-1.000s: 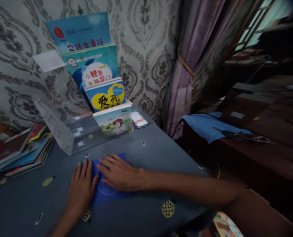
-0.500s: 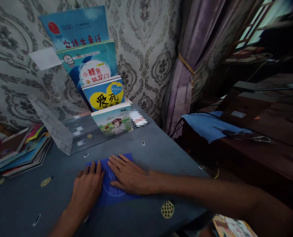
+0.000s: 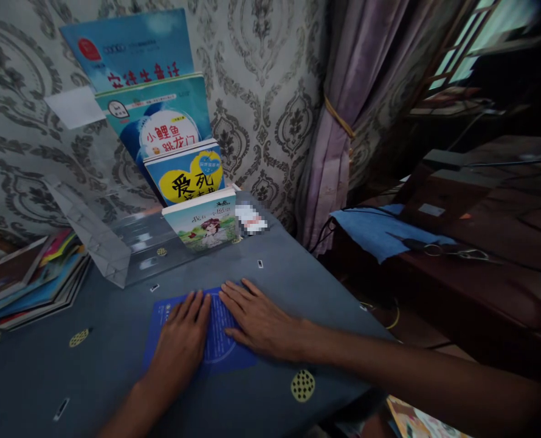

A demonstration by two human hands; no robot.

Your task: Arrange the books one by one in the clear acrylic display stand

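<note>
A blue printed sheet or thin book [image 3: 222, 353] lies flat on the grey tablecloth [image 3: 115, 377]; which of the two it is I cannot tell. On its middle rests my left hand [image 3: 183, 331], palm down with the fingers stretched out. My right hand [image 3: 259, 319] lies flat over its right part, fingers a little spread and thumb apart. Neither hand grips anything. Small white print and a curved line show between the hands. The left edge of the blue piece is bare; much of the rest is covered.
Behind the hands a clear tiered stand [image 3: 115, 258] holds several upright picture books [image 3: 202, 225]. A pile of books [image 3: 42, 286] lies at the left. Right of the table's edge are a blue cloth [image 3: 375, 228] and scissors [image 3: 453, 250] on a dark red surface.
My left hand has slid right across the blue piece, uncovering its left part. My right hand has shifted slightly right, toward its right edge. The whole view has moved a little.
</note>
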